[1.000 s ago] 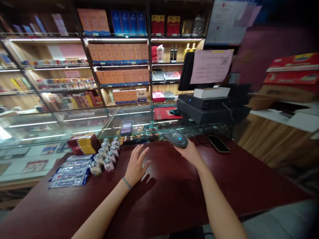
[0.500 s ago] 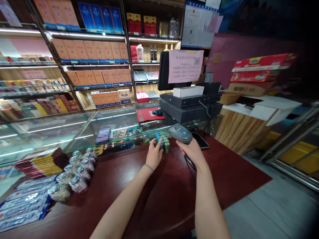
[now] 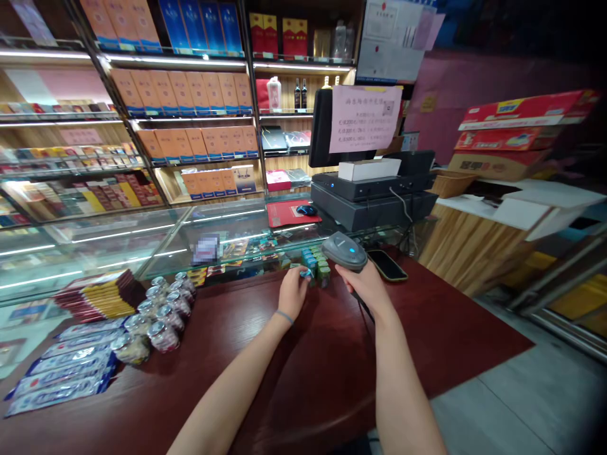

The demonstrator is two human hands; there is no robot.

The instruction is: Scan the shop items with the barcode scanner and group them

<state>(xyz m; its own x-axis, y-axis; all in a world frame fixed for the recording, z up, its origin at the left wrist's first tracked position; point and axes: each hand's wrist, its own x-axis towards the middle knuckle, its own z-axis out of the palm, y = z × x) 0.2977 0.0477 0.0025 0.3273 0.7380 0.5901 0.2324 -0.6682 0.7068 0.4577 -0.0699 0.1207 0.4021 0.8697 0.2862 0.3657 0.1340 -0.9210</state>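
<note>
Grey plastic makes up the body of a handheld barcode scanner (image 3: 344,251), which is held above the tabletop (image 3: 332,373) in the right hand (image 3: 368,284), the grip wrapped around its handle; a blue light is lit on its top. To its left, a small blue-topped container (image 3: 306,273) is pinched in the narrow grip of the left hand (image 3: 292,294); whether it is lifted cannot be told, its base being hidden. Just beside it, near the scanner's head, small green-topped containers (image 3: 324,273) are lined up next to a blue-topped row. Beyond the right hand, a smartphone (image 3: 389,265) is laid flat. Well to the left, silver-lidded jars (image 3: 164,335) are set in two rows, with blue-and-silver packets (image 3: 71,366) spread beside them and maroon-and-yellow packages (image 3: 102,297) piled behind. Farther back, a computer mouse (image 3: 307,210) is placed on a red mat (image 3: 283,215), near a monitor (image 3: 322,136) partly covered by a pink sheet (image 3: 365,120).
</note>
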